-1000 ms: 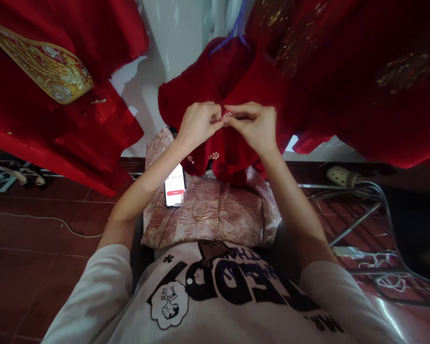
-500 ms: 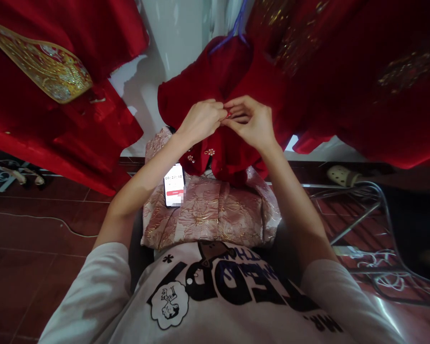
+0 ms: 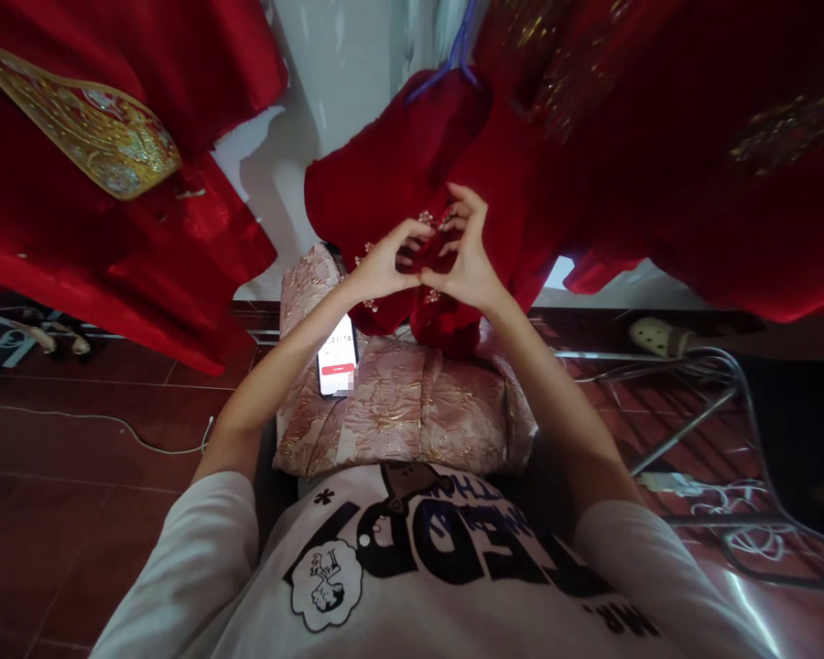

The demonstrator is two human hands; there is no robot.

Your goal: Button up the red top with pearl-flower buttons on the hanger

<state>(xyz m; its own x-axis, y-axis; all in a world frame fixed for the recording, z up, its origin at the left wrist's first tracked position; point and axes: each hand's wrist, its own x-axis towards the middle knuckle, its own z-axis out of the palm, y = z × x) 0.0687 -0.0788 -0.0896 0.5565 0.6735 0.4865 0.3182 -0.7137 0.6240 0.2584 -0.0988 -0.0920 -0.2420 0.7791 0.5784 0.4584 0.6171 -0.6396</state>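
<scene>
A red garment (image 3: 377,174) with small flower-shaped ornaments hangs in front of me from a purple hanger (image 3: 461,46). Its lower part reaches down to my lap. My left hand (image 3: 388,261) is at the left side of the front opening, its fingers curled against the cloth. Opposite it, my right hand (image 3: 468,261) curls at the right side, index finger raised. Both thumbs come close together near a lower flower ornament (image 3: 432,295). Upper flower ornaments (image 3: 426,218) show by my fingertips. Exactly what lies between the fingers is partly hidden.
A phone (image 3: 337,361) with a running timer lies on pink-and-gold brocade (image 3: 398,412) on my lap. Other red garments (image 3: 206,64) hang on both sides. On the right are a metal-framed chair (image 3: 734,375), a beige clog (image 3: 659,337) and white cables (image 3: 748,535).
My hands have come down from a close pinch higher on the garment and spread along its front opening. More flower ornaments show between and beside them.
</scene>
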